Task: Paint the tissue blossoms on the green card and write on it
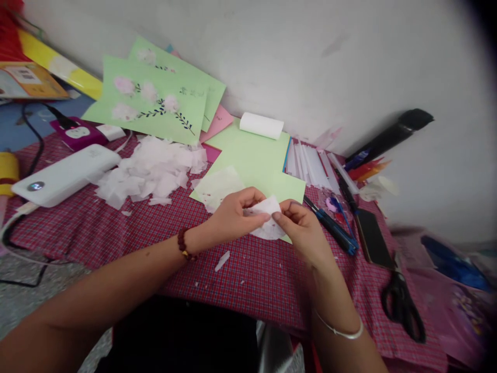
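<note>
Between my two hands is a small piece of white tissue paper (pixel 267 208), pinched at both sides. My left hand (pixel 243 212) has thumb and fingers closed on its left side; a beaded bracelet circles that wrist. On the other side, my right hand (pixel 305 228) grips the paper's edge between thumb and fingers. Just under the hands lie a white tissue sheet (pixel 219 186) with small reddish specks and a green paper sheet (pixel 248 160). A heap of torn white tissue pieces (pixel 155 168) rests to the left.
Green cards with tissue flowers (pixel 155 98) lean on the wall. A white paper roll (pixel 262 126) lies at the back. At left is a white power bank (pixel 68 173) with cables. To the right are a blue cutter (pixel 337 230), a dark phone (pixel 375 238) and black scissors (pixel 402 305).
</note>
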`<state>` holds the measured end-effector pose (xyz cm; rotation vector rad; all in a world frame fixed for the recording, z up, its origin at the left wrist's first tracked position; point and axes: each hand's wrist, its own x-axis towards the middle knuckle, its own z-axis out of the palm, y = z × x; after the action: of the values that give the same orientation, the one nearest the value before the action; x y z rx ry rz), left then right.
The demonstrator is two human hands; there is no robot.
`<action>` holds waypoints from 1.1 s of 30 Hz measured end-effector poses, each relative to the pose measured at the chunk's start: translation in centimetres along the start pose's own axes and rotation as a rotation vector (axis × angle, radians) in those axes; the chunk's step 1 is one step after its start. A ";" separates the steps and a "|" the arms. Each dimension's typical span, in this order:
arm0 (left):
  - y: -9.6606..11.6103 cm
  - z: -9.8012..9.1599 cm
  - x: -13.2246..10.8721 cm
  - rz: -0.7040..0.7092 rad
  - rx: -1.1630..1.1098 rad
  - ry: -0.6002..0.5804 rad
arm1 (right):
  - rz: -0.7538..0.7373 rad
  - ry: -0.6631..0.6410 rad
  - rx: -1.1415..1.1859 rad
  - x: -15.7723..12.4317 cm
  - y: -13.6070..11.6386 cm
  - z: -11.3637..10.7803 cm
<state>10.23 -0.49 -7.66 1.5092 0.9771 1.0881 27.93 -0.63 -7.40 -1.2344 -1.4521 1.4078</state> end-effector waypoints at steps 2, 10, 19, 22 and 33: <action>0.1 0.1 0.0 0.015 0.057 0.042 | -0.017 0.035 -0.059 0.0 -0.1 -0.2; -0.1 -0.2 0.3 -0.288 -0.325 -0.010 | -0.107 -0.026 -0.148 -0.6 -0.9 -1.4; -0.7 -0.5 1.0 -0.339 -0.547 0.266 | 0.048 -0.117 0.129 0.1 0.1 -1.1; -1.0 -0.6 1.0 -0.347 -0.539 0.182 | 0.073 -0.093 0.112 0.2 0.1 -1.7; -1.4 -0.3 0.3 0.174 0.268 0.192 | -0.258 0.231 -0.248 0.2 0.5 -0.1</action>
<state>9.94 0.15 -8.94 1.7555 1.1776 1.2845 28.02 -0.43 -7.90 -1.2607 -1.5898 0.9032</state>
